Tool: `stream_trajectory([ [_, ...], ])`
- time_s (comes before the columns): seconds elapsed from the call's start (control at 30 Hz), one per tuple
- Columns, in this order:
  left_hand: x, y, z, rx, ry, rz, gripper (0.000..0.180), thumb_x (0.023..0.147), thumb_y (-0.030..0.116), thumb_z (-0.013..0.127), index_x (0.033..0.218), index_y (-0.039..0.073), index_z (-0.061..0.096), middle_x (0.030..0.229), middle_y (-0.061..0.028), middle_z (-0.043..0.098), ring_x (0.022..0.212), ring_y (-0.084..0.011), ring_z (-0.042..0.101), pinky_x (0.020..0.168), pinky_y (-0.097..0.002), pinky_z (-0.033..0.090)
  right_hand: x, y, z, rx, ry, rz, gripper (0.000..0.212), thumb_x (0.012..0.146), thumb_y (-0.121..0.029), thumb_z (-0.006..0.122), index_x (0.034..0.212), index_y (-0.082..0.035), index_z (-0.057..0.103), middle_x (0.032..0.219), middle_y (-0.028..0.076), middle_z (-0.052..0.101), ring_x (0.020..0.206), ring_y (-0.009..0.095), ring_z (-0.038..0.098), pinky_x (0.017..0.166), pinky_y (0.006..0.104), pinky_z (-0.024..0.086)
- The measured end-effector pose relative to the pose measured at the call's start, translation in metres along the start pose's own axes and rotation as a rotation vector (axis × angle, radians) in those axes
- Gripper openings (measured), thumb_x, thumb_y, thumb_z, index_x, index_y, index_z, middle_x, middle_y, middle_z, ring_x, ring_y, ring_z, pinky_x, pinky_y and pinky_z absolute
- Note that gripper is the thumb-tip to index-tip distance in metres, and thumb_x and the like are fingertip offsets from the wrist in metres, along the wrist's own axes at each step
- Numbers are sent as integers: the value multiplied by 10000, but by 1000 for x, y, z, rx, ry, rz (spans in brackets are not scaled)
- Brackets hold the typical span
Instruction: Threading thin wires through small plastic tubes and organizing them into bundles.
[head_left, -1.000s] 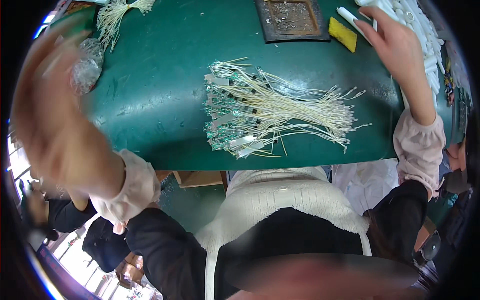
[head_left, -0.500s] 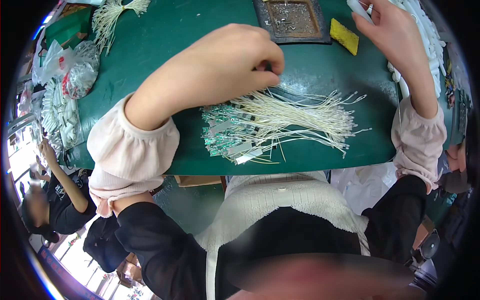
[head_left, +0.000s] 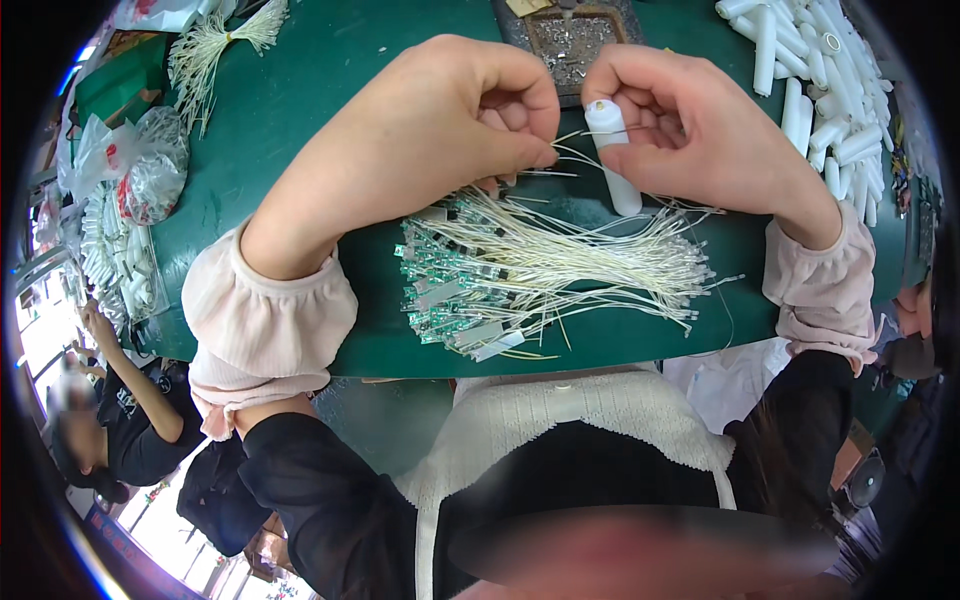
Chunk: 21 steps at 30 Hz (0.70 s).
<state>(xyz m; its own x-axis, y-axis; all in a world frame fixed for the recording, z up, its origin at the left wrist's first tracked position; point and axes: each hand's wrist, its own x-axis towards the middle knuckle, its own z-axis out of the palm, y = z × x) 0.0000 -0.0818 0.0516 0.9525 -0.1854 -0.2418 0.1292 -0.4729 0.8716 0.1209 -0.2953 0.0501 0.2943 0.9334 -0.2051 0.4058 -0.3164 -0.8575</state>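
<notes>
Above the middle of the table, my left hand point(head_left: 490, 115) is closed in a pinch on thin pale wires point(head_left: 570, 150) that stretch toward my right hand. What else its fingers cover is hidden. My right hand point(head_left: 690, 135) grips a white plastic tube point(head_left: 615, 165) between thumb and fingers, tilted, with its far end at the wires. Just below both hands lies a bundle of cream wires point(head_left: 600, 245), its left ends joined to small green circuit boards point(head_left: 440, 270).
White tubes point(head_left: 845, 100) are heaped at the right. A dark tray point(head_left: 622, 20) with metal bits sits at the far middle. Another wire bundle point(head_left: 225, 50), plastic bags point(head_left: 155, 165) and more white parts point(head_left: 125, 260) lie left. A person point(head_left: 140, 400) works at the far left.
My right hand has come from the far right to the middle, bringing the white tube close to my left hand. Pale wires now show between the two hands.
</notes>
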Motion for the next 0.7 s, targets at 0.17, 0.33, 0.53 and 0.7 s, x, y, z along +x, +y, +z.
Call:
stream_trajectory([
  [0.17, -1, 3, -6, -356, -15, -109, 77, 930, 57, 754, 974, 11, 710, 820, 16, 685, 728, -27, 627, 636, -190, 516, 0, 3, 4, 197, 16, -24, 252, 862, 30, 698, 1079, -40, 591, 767, -68, 512, 676, -9, 435, 566, 181, 321],
  [0.33, -3, 0, -6, -336, 5, -94, 90, 931, 43, 748, 1012, 13, 723, 905, 0, 716, 813, -47, 647, 730, -195, 520, 1, 14, 0, 145, -14, -124, 261, 874, -8, 743, 1098, -40, 612, 816, -64, 545, 717, -8, 472, 595, 171, 356],
  [0.53, -6, -6, 4, -487, 25, -86, 67, 942, 24, 723, 1007, 13, 715, 971, -20, 714, 912, -80, 663, 823, -210, 521, 0, 4, 3, 204, 17, -64, 271, 856, -21, 786, 1083, -33, 639, 869, -63, 550, 748, 9, 484, 618, 176, 375],
  [0.7, -6, -16, 12, -779, -52, -58, 40, 956, 2, 689, 996, 7, 685, 996, -60, 708, 957, -111, 688, 872, -262, 570, 2, 12, -1, 309, -39, -53, 337, 800, -1, 827, 1082, -30, 645, 870, -66, 535, 747, 15, 444, 630, 177, 370],
])
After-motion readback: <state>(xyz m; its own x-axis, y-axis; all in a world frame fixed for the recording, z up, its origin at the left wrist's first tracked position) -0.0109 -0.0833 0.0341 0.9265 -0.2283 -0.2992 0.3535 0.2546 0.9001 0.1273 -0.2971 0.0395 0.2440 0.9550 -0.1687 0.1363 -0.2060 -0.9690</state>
